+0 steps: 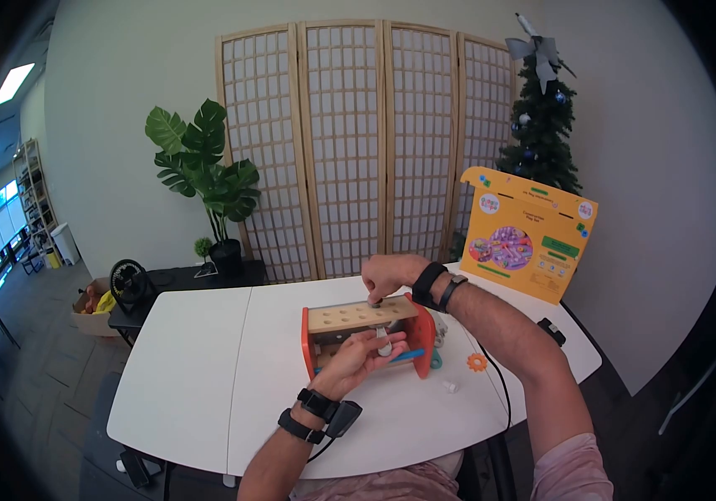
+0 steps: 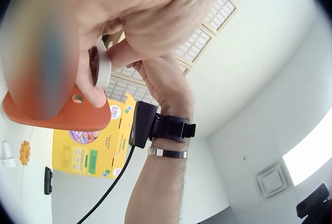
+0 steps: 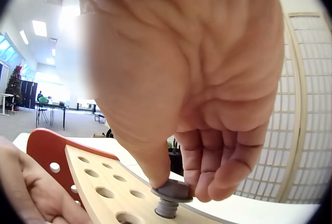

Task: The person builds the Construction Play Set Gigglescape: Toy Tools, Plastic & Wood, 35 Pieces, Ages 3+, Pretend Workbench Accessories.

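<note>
A wooden toy bench with a holed light plank [image 1: 350, 316] and red end panels [image 1: 426, 338] stands on the table. In the right wrist view, my right hand [image 3: 192, 89] pinches the head of a grey screw [image 3: 168, 194], whose threaded shaft stands in a hole of the plank [image 3: 111, 180]. My left hand [image 1: 356, 361], palm up at the bench's front, holds a whitish rounded piece [image 1: 384, 341] between its fingers. In the left wrist view that piece [image 2: 102, 67] has a pale rim and a dark middle. A blue bar [image 1: 411, 355] runs along the bench's lower front.
An orange gear [image 1: 477, 362] and a small white piece [image 1: 450, 387] lie right of the bench, with a teal piece [image 1: 436, 359] by its right panel. Behind stands a yellow box [image 1: 529, 234]. A black device [image 1: 551, 331] lies near the right edge; a black cable crosses the table.
</note>
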{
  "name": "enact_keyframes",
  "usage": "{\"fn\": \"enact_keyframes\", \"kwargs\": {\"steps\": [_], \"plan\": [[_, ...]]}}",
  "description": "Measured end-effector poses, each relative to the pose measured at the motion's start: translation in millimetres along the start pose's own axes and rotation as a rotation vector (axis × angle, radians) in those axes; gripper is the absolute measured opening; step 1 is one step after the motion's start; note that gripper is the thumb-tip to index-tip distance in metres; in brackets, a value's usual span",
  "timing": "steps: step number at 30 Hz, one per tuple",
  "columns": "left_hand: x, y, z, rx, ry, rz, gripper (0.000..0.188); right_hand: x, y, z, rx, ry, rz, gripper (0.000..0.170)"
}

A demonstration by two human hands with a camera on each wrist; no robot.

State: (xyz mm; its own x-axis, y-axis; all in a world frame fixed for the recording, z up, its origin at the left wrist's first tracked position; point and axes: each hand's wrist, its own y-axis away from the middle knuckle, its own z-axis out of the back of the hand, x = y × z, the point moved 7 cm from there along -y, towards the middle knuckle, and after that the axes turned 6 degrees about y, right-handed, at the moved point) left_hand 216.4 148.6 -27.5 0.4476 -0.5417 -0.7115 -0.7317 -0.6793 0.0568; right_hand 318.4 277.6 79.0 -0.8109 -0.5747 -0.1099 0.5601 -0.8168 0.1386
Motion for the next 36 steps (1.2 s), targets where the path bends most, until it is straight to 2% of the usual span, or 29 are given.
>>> {"fn": "enact_keyframes", "kwargs": {"steps": [4,6,10,12,16,18,22,24,25,27,30,34,36], "plan": [[-1,1,-1,0.006,0.035,0.004,0.032,-11,-7,-14,0.0,0.077,-0.085,0.044],[-3,2,-4,0.017,0.026,-0.017,0.035,-15,-7,-18,-0.037,0.089,-0.135,0.055],[-5,1,-3,0.014,0.023,-0.031,0.038,-2,9,-6,-0.028,-0.01,-0.109,0.061],[-5,1,-3,0.007,0.03,-0.024,0.04,-2,14,-2,-0.014,-0.073,-0.174,0.067],[-3,1,0,0.01,0.025,-0.021,0.039,-7,10,-6,0.0,-0.032,-0.154,0.072],[-5,2,-2,0.01,0.009,-0.037,0.038,-1,20,5,0.057,0.0,-0.209,0.076],[-6,2,-3,0.003,0.002,-0.032,0.039,-5,18,3,0.014,-0.083,-0.249,0.077],[-6,4,-4,-0.002,0.007,-0.043,0.039,-6,6,-14,0.074,-0.065,-0.092,0.078],[-5,4,-3,-0.002,0.007,-0.042,0.039,-1,11,-11,0.075,-0.066,-0.092,0.078],[-4,3,-2,0.009,0.011,-0.043,0.039,4,27,3,0.089,-0.039,-0.239,0.076],[-4,1,-1,0.035,0.016,-0.054,0.04,3,28,7,0.015,-0.072,-0.272,0.073],[-5,3,-3,0.021,0.011,-0.058,0.039,-2,16,-10,0.108,-0.081,-0.158,0.071],[-5,3,-3,0.024,0.021,-0.061,0.039,-1,25,3,-0.009,-0.02,-0.25,0.068]]}}
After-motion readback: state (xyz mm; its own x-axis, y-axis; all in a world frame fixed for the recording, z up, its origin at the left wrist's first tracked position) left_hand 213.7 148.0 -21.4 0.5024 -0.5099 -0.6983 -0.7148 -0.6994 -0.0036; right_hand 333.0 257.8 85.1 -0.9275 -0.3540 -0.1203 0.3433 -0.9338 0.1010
